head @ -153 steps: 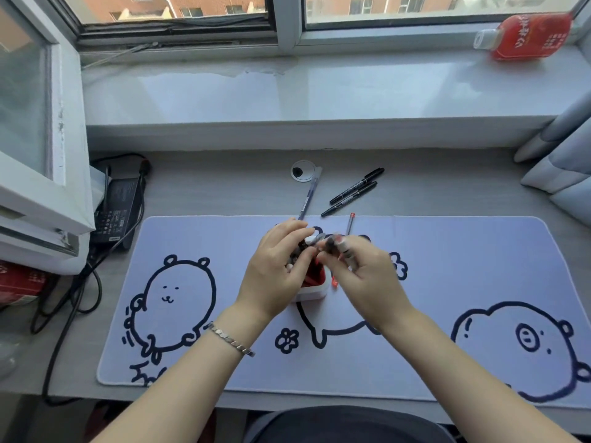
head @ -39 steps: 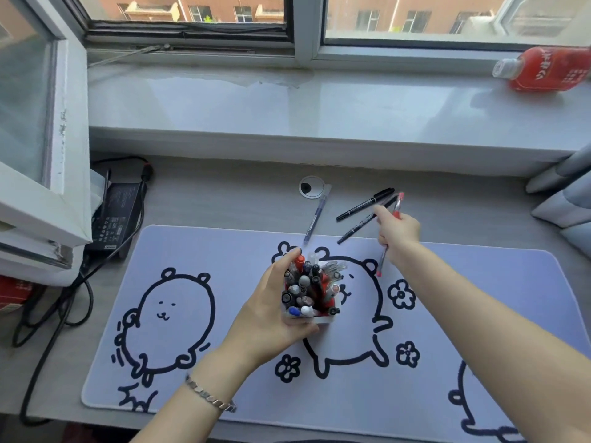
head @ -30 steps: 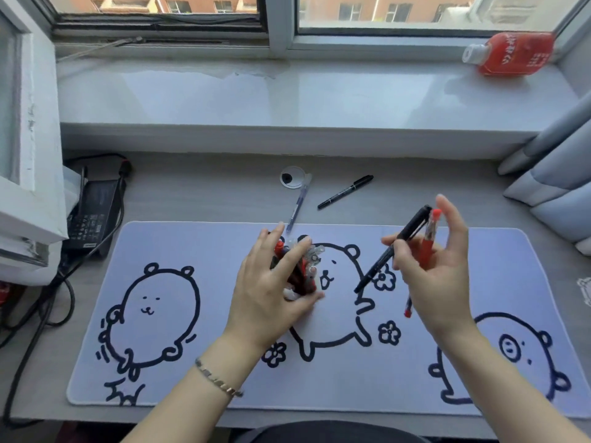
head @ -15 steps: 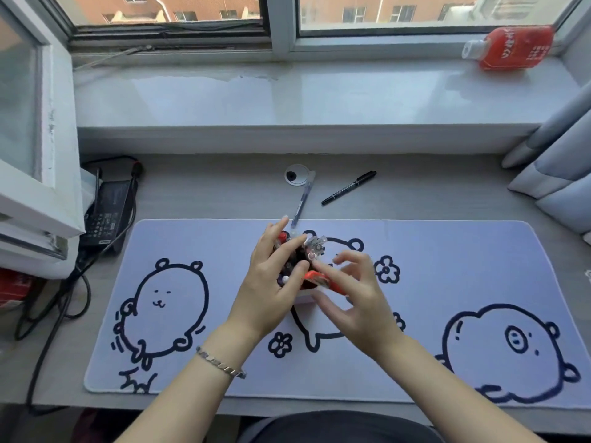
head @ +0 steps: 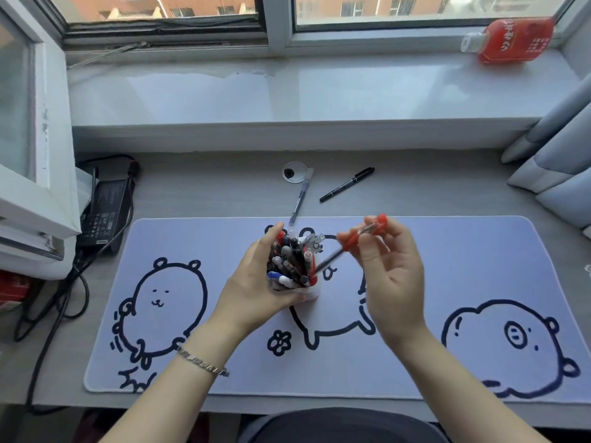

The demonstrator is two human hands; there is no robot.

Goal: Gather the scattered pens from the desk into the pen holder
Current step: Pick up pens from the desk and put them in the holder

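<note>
A white pen holder [head: 308, 290] packed with several pens stands on the lilac desk mat [head: 479, 282]. My left hand [head: 256, 282] wraps around its left side. My right hand [head: 393, 273] pinches a red pen [head: 351, 239] by its upper end; the pen slants down-left with its tip at the holder's right rim. Two pens still lie on the grey desk behind the mat: a black marker [head: 347, 184] and a clear blue pen [head: 300, 201].
A round cable grommet [head: 294, 171] sits by the blue pen's far end. A black power brick [head: 104, 212] and cables lie at the left. A red bottle [head: 511, 38] lies on the windowsill. Curtain folds [head: 556, 161] hang at the right.
My right hand picked up a red pen and a black pen from the desk and brought them to the holder; now it holds only the red pen, raised and angled into the holder.
</note>
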